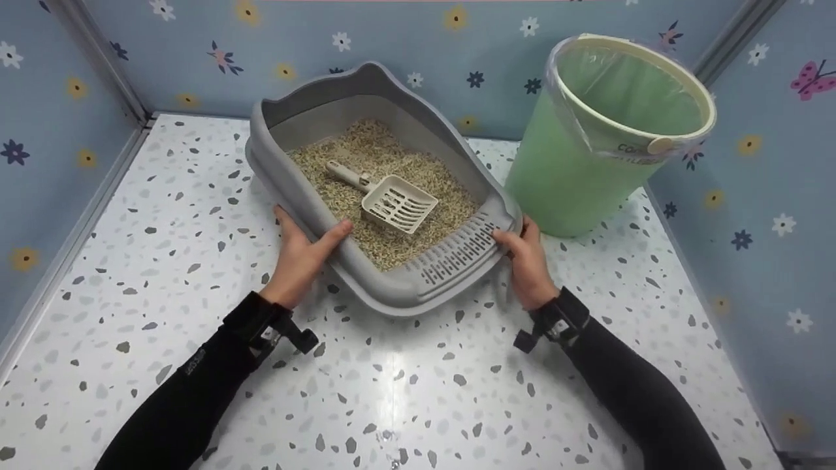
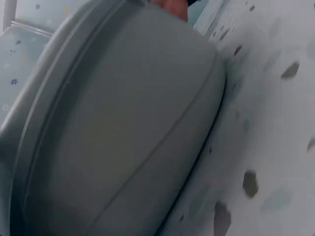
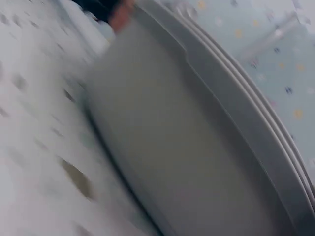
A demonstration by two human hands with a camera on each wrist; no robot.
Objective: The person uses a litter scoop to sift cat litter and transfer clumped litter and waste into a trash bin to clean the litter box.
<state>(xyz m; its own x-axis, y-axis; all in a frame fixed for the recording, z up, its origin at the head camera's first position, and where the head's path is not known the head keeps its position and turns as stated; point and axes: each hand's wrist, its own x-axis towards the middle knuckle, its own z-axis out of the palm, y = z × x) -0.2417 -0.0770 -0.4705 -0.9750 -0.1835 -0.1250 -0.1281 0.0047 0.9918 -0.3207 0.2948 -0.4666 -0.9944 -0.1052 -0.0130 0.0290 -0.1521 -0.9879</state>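
Note:
A grey cat litter box point(image 1: 392, 292) with a high back stands at an angle on the speckled surface, holding grainy tan litter point(image 1: 369, 140). On the litter lies a beige slotted litter scoop point(image 1: 398, 203), its handle toward the upper left. My left hand point(image 1: 297, 261) grips the box's left rim, thumb over the edge and the other fingers on the outside. At the right front corner, my right hand point(image 1: 530, 264) holds the rim with its thumb on top. Both wrist views are filled mostly by the box's outer wall point(image 2: 123, 113), with its base close to the surface.
A green trash bin point(image 1: 575, 176) with a clear liner stands close behind the box's right side. Blue flowered walls point(image 1: 392, 39) enclose the back and both sides. White speckled flooring point(image 1: 392, 391) extends in front.

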